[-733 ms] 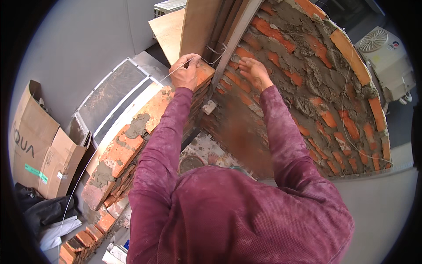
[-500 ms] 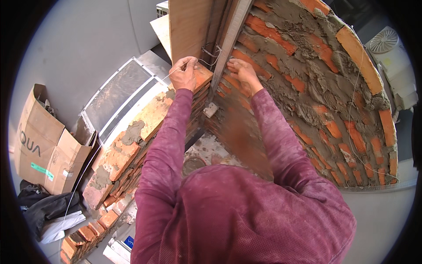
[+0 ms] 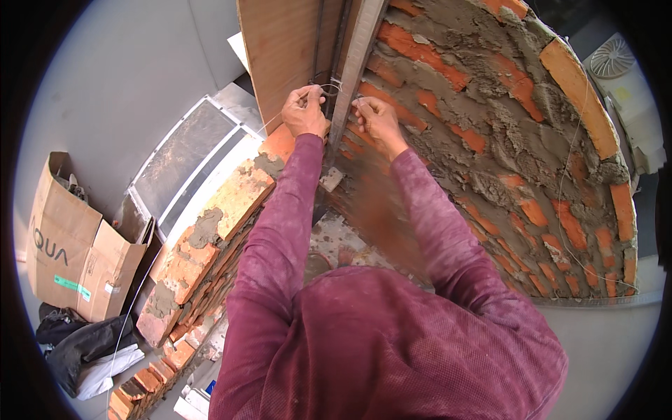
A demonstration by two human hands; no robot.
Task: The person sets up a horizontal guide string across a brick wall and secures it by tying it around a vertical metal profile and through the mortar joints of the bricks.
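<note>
My left hand [image 3: 305, 113] is closed in a pinch on a thin white string [image 3: 264, 129]. From its fingertips a short loop of the string curves to the edge of a tall grey metal post [image 3: 355, 66], near some dark wire [image 3: 325, 82]. On the other side of the post, my right hand [image 3: 380, 122] has thumb and forefinger pressed together just off the brick wall. Whatever small thing it may hold there is too small to name. The string also runs from my left hand down past the low brick wall [image 3: 241, 199] towards the lower left.
The large brick wall [image 3: 504, 140], smeared with wet mortar, rises at the right, with another string hanging across it. A wooden panel [image 3: 283, 49] stands behind the post. At left are a framed window [image 3: 183, 150], an opened cardboard box [image 3: 84, 238] and dark cloth [image 3: 87, 350].
My left hand has moved right, closer to the post, and the string loop is shorter. My right hand has come nearer the post, its fingers now pinched.
</note>
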